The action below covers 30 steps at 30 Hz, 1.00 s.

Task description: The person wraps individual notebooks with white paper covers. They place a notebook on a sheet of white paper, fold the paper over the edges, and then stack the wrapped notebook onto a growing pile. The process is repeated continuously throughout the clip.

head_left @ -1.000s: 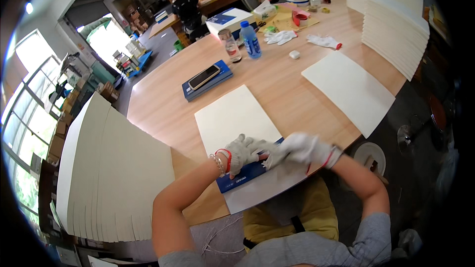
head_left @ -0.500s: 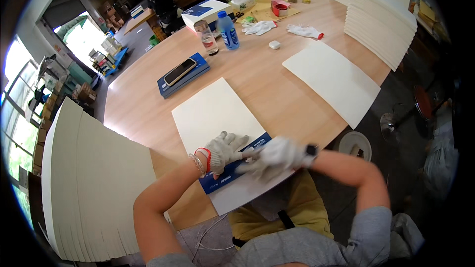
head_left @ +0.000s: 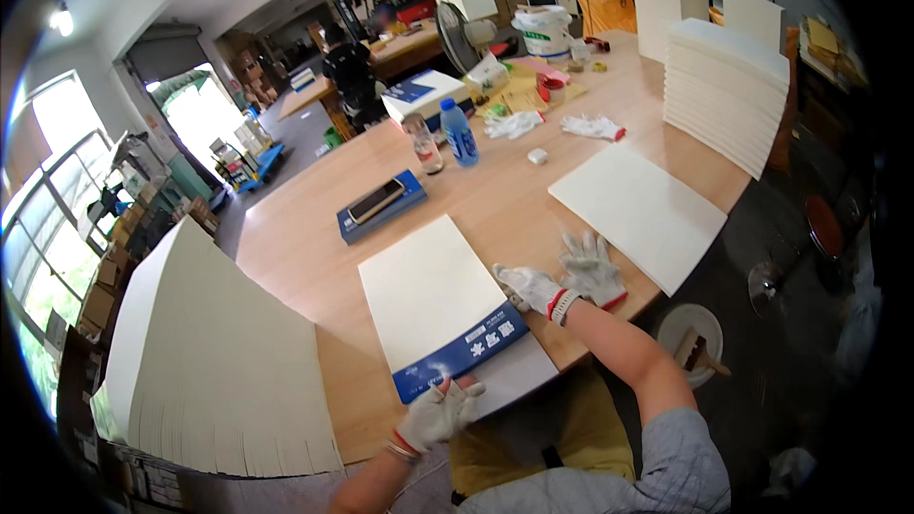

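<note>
A cream sheet [head_left: 428,290] lies on the table in front of me, with a blue band [head_left: 462,354] bearing white print across its near end. Pale grey paper [head_left: 519,376] extends beyond the band. My left hand [head_left: 441,412], in a white glove with bare fingertips, is just below the band, its fingers loosely bent and apart, holding nothing visible. To the right of the sheet, my gloved right hand [head_left: 535,287] reaches down over a small greyish thing, mostly hidden beneath its fingers. Beside that hand lies a loose white glove [head_left: 592,271] with a red cuff.
Tall paper stacks stand at left [head_left: 214,362] and far right [head_left: 725,95]. Another white sheet [head_left: 643,214] lies at right. Further back are a phone [head_left: 376,200] on a blue book, a blue bottle [head_left: 459,133] and a glass bottle [head_left: 422,145]. Below the right edge, a bucket [head_left: 674,328] holds a brush.
Both hands have left the blue band: the left drew back toward me, the right moved right past the sheet. A loose glove now lies beside the right hand. The view has tilted up.
</note>
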Motion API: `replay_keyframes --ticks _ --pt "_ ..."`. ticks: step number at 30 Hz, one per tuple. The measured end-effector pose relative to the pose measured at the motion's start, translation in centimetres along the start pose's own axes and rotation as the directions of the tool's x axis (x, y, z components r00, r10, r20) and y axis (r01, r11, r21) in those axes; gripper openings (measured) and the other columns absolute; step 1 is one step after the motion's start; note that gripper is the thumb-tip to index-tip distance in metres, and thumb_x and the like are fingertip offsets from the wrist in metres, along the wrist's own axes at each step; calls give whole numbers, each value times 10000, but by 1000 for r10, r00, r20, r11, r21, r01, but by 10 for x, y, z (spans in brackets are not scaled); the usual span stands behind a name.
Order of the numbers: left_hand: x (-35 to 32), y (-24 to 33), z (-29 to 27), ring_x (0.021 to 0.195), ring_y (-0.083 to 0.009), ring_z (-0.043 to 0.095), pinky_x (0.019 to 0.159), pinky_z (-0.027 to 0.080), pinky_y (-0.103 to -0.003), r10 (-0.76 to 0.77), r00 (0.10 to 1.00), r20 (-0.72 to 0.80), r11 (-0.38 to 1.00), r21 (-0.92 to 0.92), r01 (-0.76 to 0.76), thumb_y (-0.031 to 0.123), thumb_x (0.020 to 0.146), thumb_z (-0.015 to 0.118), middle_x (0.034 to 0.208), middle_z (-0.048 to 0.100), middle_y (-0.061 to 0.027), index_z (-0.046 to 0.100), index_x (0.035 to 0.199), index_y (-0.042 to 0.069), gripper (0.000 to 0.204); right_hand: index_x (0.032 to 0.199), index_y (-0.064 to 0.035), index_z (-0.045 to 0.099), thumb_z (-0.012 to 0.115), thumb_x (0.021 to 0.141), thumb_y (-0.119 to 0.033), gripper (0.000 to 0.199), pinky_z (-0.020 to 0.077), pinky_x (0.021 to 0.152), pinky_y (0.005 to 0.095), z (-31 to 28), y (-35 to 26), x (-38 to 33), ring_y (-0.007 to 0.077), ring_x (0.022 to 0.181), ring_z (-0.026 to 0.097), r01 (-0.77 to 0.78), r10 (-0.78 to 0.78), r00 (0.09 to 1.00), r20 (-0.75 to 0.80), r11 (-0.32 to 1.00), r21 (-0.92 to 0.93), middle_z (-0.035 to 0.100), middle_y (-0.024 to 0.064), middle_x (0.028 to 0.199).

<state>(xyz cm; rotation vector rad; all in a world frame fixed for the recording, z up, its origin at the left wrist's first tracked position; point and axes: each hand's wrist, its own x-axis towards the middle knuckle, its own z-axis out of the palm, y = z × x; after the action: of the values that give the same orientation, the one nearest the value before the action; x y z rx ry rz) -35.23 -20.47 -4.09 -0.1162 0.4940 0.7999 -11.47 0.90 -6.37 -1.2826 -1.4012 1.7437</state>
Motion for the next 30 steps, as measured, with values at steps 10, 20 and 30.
replay_keyframes --ticks 10,20,30 --pt "44 1 3 480 -90 373 474 375 -231 424 887 -183 904 27 -426 365 911 594 552 338 44 371 655 153 401 984 2 616 633 892 -371 384 510 601 311 -13 -16 106 158 699 607 136 -132 978 164 991 -14 649 108 861" --pt "-135 -17 126 870 -173 654 744 561 -297 780 530 333 4 844 -537 216 898 699 948 651 -106 559 1085 -1 318 1141 -9 513 535 942 -167 255 462 562 229 66 -92 -31 85 682 550 536 -657 753 -39 577 616 570 12 858" --pt "-341 -6 215 1051 -249 615 864 512 -314 662 -546 514 -749 425 -508 -84 801 613 1302 528 -159 356 1417 -21 670 984 2 575 633 887 -226 254 409 473 247 263 -314 -125 90 586 532 538 -803 525 281 569 622 578 17 758"
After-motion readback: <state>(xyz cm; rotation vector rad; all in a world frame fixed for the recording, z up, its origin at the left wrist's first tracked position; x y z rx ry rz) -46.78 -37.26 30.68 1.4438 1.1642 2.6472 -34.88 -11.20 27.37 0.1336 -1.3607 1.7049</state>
